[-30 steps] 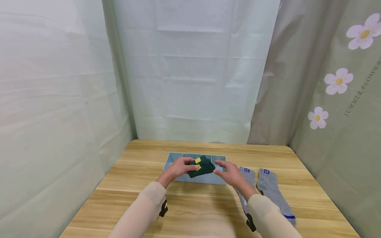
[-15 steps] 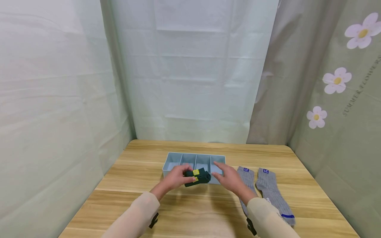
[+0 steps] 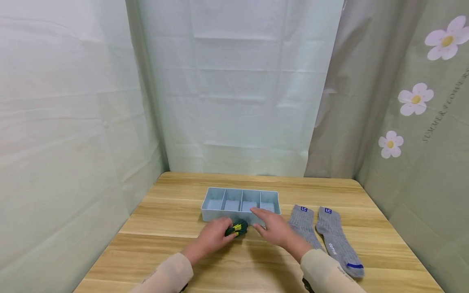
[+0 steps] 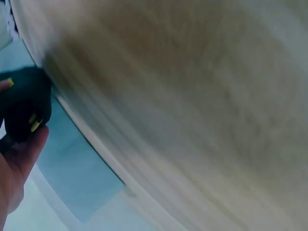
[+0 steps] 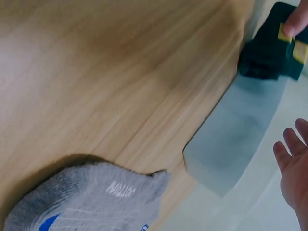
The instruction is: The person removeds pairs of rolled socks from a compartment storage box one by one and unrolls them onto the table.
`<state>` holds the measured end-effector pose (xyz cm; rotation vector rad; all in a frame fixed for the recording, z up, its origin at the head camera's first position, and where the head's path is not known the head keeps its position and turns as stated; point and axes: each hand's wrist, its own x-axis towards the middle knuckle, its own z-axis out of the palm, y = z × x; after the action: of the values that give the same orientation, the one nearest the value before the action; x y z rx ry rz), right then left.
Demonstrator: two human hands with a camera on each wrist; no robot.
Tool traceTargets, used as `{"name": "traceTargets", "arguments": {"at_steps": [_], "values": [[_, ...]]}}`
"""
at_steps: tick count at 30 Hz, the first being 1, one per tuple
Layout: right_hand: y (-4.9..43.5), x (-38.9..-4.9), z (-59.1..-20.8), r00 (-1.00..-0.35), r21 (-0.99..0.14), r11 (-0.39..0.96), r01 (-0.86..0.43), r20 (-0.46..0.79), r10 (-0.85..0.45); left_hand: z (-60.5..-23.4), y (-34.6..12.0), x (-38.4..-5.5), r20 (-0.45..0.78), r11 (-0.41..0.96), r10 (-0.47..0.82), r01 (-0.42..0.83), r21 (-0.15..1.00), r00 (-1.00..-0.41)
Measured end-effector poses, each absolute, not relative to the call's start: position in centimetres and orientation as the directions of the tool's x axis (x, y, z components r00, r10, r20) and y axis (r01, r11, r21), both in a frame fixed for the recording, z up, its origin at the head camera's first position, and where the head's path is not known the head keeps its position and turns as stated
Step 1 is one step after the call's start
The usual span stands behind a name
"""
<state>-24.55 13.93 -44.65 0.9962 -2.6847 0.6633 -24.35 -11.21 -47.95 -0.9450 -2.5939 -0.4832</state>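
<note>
In the head view my left hand (image 3: 212, 237) grips a folded bundle of dark green socks (image 3: 240, 228) with yellow labels. It holds the bundle low, close to the front wall of the blue-grey divided box (image 3: 223, 215). From the left wrist view, the thumb and fingers pinch the socks (image 4: 29, 89) at their sides. My right hand (image 3: 275, 228) is just right of the bundle, fingers extended and touching nothing. The right wrist view shows that hand (image 5: 294, 175) apart from the socks (image 5: 264, 50). Whether the bundle touches the table cannot be told.
Two grey socks with blue labels lie flat at the right: one sock (image 3: 303, 224) is partly under the right forearm, the other sock (image 3: 338, 244) beside it. The box stands on the wooden table (image 3: 146, 228). Curtains hang around the table's back and sides.
My left hand has brought the sock bundle down and toward me, from over the box to in front of it, turning it. My right hand has also come lower and slightly left.
</note>
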Motion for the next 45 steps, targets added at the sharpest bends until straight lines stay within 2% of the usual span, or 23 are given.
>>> {"name": "traceTargets", "arguments": {"at_steps": [2, 7, 13, 17, 22, 25, 28, 32, 39, 45], "values": [[13.6, -24.2, -44.8, -0.731, -0.304, 0.665, -0.682, 0.331, -0.597, -48.3, -10.8, -24.0, 0.431, 0.733, 0.561, 0.666, 0.14, -0.707], [12.9, -23.5, -45.6, -0.675, -0.212, 0.643, -0.736, 0.304, -0.672, -48.8, -10.0, -23.2, 0.387, 0.742, 0.584, 0.663, 0.104, -0.714], [12.9, -22.9, -46.3, -0.666, -0.191, 0.638, -0.746, 0.232, -0.709, -48.7, -10.6, -22.8, 0.287, 0.773, 0.516, 0.583, 0.249, -0.807], [13.0, -22.8, -46.7, -0.662, -0.188, 0.634, -0.75, 0.22, -0.717, -48.8, -11.1, -23.1, 0.31, 0.765, 0.469, 0.556, 0.325, -0.827], [12.6, -22.4, -47.3, -0.589, -0.146, 0.571, -0.808, 0.234, -0.774, -49.0, -11.8, -23.6, 0.333, 0.698, 0.402, 0.521, 0.491, -0.853], [12.3, -21.9, -48.0, -0.545, -0.111, 0.534, -0.838, 0.191, -0.816, -48.9, -12.3, -23.6, 0.289, 0.658, 0.354, 0.456, 0.599, -0.89], [12.1, -21.6, -49.0, -0.515, -0.069, 0.51, -0.857, 0.123, -0.849, -48.8, -12.7, -23.6, 0.238, 0.644, 0.316, 0.392, 0.657, -0.918], [12.0, -21.3, -49.9, -0.507, -0.044, 0.505, -0.862, 0.079, -0.858, -48.7, -13.1, -23.5, 0.194, 0.663, 0.279, 0.335, 0.669, -0.941], [11.7, -21.3, -49.7, -0.486, 0.011, 0.489, -0.872, 0.1, -0.868, -48.4, -13.8, -23.6, 0.173, 0.693, 0.253, 0.303, 0.654, -0.952], [11.8, -21.2, -49.7, -0.502, -0.039, 0.5, -0.865, 0.071, -0.862, -48.4, -14.0, -24.1, 0.22, 0.711, 0.268, 0.347, 0.611, -0.938]]}}
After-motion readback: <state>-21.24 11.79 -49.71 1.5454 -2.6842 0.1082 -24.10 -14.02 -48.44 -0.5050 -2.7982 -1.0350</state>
